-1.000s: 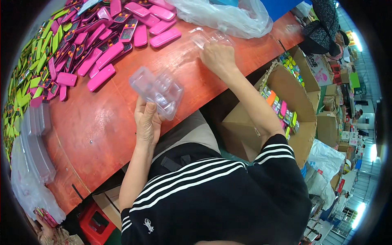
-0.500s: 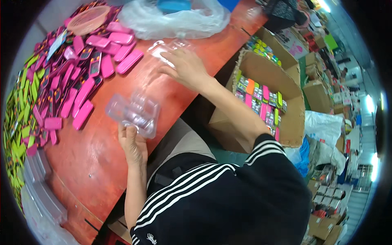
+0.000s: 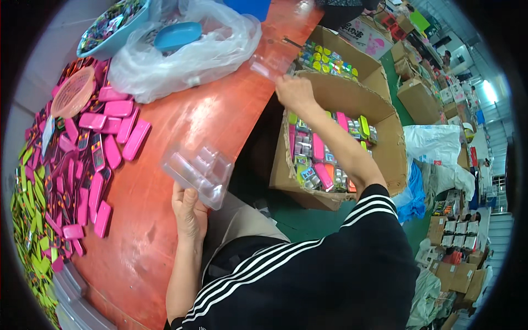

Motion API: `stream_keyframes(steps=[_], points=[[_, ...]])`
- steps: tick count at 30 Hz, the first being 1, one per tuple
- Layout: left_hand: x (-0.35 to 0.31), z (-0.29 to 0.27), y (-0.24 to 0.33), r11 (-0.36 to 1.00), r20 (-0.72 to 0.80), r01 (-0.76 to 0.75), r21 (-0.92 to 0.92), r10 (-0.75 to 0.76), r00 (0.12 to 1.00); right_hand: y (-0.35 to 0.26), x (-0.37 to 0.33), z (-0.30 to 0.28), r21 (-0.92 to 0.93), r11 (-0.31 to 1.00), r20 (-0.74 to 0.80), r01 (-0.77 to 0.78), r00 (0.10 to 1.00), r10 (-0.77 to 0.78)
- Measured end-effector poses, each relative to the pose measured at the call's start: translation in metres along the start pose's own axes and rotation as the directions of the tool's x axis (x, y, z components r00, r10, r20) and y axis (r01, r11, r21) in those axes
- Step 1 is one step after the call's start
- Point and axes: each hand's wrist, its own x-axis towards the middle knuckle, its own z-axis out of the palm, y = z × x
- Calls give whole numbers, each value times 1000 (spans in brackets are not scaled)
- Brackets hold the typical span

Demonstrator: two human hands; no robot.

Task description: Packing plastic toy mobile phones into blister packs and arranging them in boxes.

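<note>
My left hand (image 3: 190, 215) is closed on the lower edge of a clear plastic blister tray (image 3: 199, 171) with moulded compartments. The tray is tilted over the front edge of the red table. My right hand (image 3: 297, 94) is stretched out to the far right, by the table's edge and near the open cardboard boxes. Its fingers are closed on a second clear plastic piece (image 3: 268, 67), whose shape is blurred. Left of the tray lies a heap of pink oblong cases (image 3: 113, 148).
Lime-green cases (image 3: 30, 220) are heaped at the far left beside an orange basket (image 3: 74, 92). A plastic bag (image 3: 165, 77) with a blue scoop (image 3: 177, 36) lies at the back. A cardboard box (image 3: 363, 93) of packed sets stands right of the table (image 3: 140, 242). Grey trays (image 3: 74, 297) lie lower left.
My right hand has moved right, away from the table's middle toward the boxes, taking the clear plastic piece along. My left hand still holds its tray. The whole view has shifted.
</note>
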Motion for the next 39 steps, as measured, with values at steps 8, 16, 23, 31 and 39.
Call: stream_keyframes(steps=[8,16,23,31,39], points=[[33,21,-17,993,87,96,71,-102,991,45,53,45,-82,996,30,44,999,-42],[49,34,-29,995,109,103,3,-102,989,12,36,-34,406,914,-102,6,994,39],[58,56,-31,998,133,43,48,-50,990,-81,-23,-119,921,-125,303,-369,880,-366],[53,61,-26,1000,42,-23,5,22,999,-61,-15,-137,797,-123,564,-591,802,-197],[54,37,-27,999,78,11,41,-14,997,-16,22,-29,184,974,38,133,989,-142]])
